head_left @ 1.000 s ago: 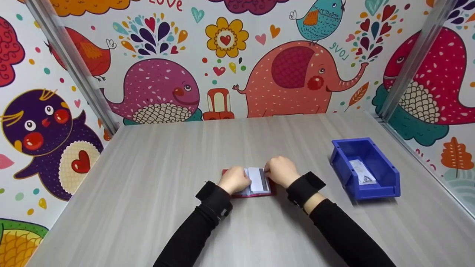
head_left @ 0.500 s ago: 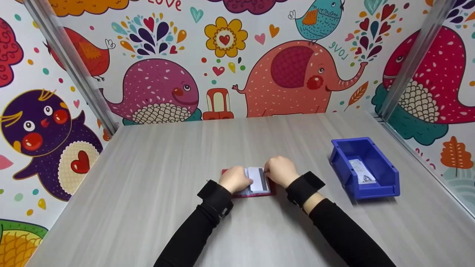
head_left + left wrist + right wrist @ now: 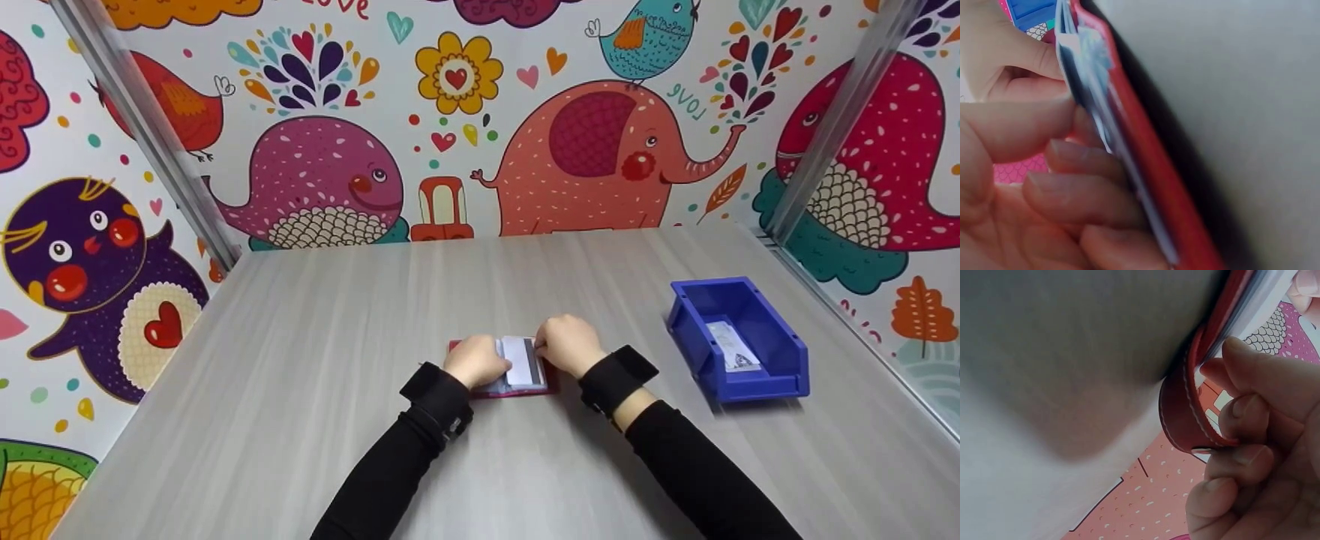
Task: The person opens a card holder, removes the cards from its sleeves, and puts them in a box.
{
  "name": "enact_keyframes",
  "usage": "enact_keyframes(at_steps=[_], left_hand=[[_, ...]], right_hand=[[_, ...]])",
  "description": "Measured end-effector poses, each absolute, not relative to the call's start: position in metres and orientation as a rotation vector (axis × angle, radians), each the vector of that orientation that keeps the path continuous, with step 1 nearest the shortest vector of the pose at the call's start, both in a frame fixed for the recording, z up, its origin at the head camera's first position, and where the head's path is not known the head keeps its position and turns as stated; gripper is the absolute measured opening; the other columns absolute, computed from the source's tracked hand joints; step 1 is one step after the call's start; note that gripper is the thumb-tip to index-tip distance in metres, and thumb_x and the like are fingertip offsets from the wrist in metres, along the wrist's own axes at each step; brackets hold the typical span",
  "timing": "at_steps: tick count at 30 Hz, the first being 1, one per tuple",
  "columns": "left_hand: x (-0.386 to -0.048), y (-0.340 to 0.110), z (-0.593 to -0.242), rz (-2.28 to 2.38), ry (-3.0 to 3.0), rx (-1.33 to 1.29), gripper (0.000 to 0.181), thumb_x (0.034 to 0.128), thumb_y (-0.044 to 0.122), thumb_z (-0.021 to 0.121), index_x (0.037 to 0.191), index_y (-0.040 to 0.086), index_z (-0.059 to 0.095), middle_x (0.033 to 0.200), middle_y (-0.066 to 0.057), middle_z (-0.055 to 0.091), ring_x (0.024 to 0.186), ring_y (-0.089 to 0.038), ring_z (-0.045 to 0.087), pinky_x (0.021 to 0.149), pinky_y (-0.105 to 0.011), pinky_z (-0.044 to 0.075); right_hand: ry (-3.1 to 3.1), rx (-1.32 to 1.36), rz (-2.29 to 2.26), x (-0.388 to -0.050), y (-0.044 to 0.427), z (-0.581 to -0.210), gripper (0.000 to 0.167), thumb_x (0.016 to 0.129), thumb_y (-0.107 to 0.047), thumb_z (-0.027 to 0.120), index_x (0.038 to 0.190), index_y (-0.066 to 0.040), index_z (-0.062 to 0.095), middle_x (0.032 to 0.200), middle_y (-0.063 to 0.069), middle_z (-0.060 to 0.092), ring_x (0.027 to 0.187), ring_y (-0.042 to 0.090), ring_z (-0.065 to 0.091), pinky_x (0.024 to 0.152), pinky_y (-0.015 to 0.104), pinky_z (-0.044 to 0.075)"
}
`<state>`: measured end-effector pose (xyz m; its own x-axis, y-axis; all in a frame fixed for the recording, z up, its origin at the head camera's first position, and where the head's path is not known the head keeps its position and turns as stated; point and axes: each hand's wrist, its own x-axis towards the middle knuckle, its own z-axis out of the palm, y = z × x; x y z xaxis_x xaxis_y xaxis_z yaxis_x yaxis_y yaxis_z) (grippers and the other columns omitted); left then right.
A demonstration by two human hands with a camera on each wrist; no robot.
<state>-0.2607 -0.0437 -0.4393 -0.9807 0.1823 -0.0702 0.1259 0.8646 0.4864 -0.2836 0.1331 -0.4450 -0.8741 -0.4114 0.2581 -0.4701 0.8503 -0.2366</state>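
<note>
A red card holder with clear sleeves lies spread on the table. On its right half is a white card with a dark stripe. My left hand grips the holder's left half and inner sleeves, thumb at the card's left edge; its other fingers curl against the sleeves. My right hand pinches at the card's striped right edge; whether a sleeve is also between the fingers is hard to tell. The holder's red strap curves out against the right fingers. Both hands hide parts of the holder.
A blue bin stands to the right on the table, holding a pale printed paper or card. Patterned walls bound the table at the back and sides.
Hardly anything differs. My left thumb has shifted slightly right over the card's left edge; the right hand keeps its pinch in the same place.
</note>
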Motion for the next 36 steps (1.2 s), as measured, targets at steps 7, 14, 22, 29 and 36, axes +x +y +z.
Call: enact_keyframes(at_steps=[7,14,22,29,36], left_hand=[[-0.261,-0.044,-0.438,0.747,2.916,0.219,0.023,0.0857,0.025,0.072,0.084,0.003,0.066,0.091,-0.01,0.066,0.072,-0.021,0.055,0.074,-0.04,0.05],[-0.262,-0.046,-0.438,0.751,2.917,0.195,0.024,0.0849,0.026,0.072,0.085,0.003,0.068,0.089,-0.009,0.066,0.072,-0.021,0.055,0.073,-0.04,0.05],[-0.261,-0.051,-0.437,0.76,2.933,0.205,0.022,0.0822,0.025,0.072,0.082,0.004,0.068,0.087,-0.009,0.066,0.071,-0.021,0.056,0.07,-0.039,0.05],[-0.261,-0.061,-0.437,0.85,2.888,0.23,0.02,0.0797,0.022,0.072,0.071,0.007,0.061,0.078,-0.007,0.062,0.066,-0.02,0.053,0.064,-0.035,0.047],[-0.262,-0.072,-0.434,0.955,2.823,0.233,0.029,0.0788,0.017,0.073,0.062,0.013,0.05,0.069,-0.001,0.054,0.062,-0.016,0.049,0.059,-0.03,0.042]], right_hand=[[-2.839,0.674,0.434,-0.283,0.133,-0.444,0.004,0.075,-0.008,0.082,0.075,-0.008,0.078,0.078,0.006,0.072,0.074,0.032,0.066,0.067,0.047,0.052],[-2.851,0.665,0.404,-0.284,0.132,-0.444,0.005,0.075,-0.009,0.083,0.076,-0.008,0.078,0.077,0.007,0.072,0.074,0.032,0.066,0.068,0.047,0.052],[-2.851,0.661,0.373,-0.285,0.132,-0.444,0.005,0.075,-0.01,0.083,0.075,-0.009,0.078,0.077,0.007,0.072,0.074,0.032,0.066,0.069,0.047,0.052],[-2.844,0.665,0.368,-0.284,0.132,-0.446,0.006,0.074,-0.009,0.083,0.075,-0.009,0.077,0.078,0.006,0.072,0.075,0.032,0.067,0.07,0.046,0.052],[-2.864,0.649,0.379,-0.284,0.132,-0.446,0.005,0.074,-0.009,0.083,0.076,-0.009,0.078,0.079,0.007,0.073,0.076,0.032,0.067,0.07,0.046,0.052]])
